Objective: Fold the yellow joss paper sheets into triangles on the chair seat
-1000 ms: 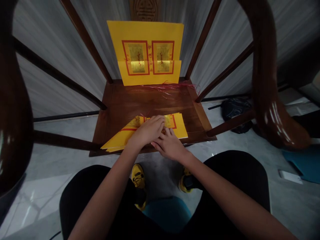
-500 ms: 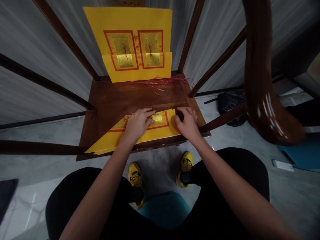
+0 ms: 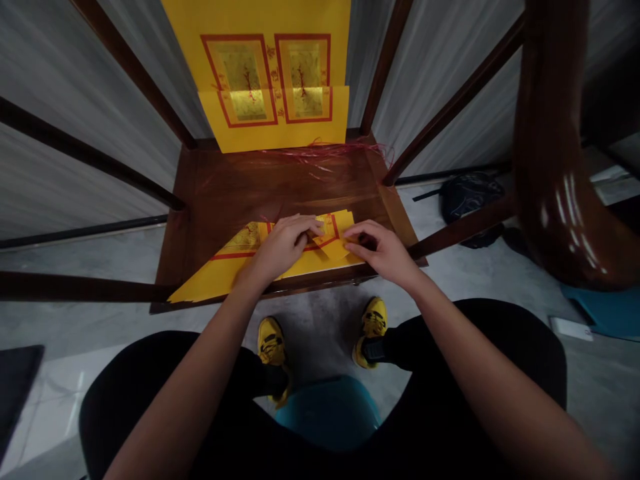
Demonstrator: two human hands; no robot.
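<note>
A folded sheet of yellow joss paper [image 3: 200, 285], with red frames and gold foil patches, lies along the front edge of the wooden chair seat [image 3: 225, 183]. My left hand [image 3: 285, 245] rests on its middle, fingers stretched to the right and slightly bent. At the right end, my right hand [image 3: 384, 252] pinches a corner of the paper between thumb and fingertips, and that corner is turned over to the left. Several sheets seem to lie together, though I cannot tell how many. Another large yellow sheet [image 3: 260, 139] leans upright at the back of the seat.
Thin red strings [image 3: 325, 153] lie at the back of the seat. Dark wooden posts [image 3: 387, 63] and a curved armrest [image 3: 555, 153] surround it. A dark bag [image 3: 470, 203] sits on the floor to the right, and a teal stool [image 3: 330, 410] is below me.
The right end of the paper, flat before, now has its corner folded over. My right hand has closed on it, and my left hand's fingers have shifted right. The view has tilted slightly down.
</note>
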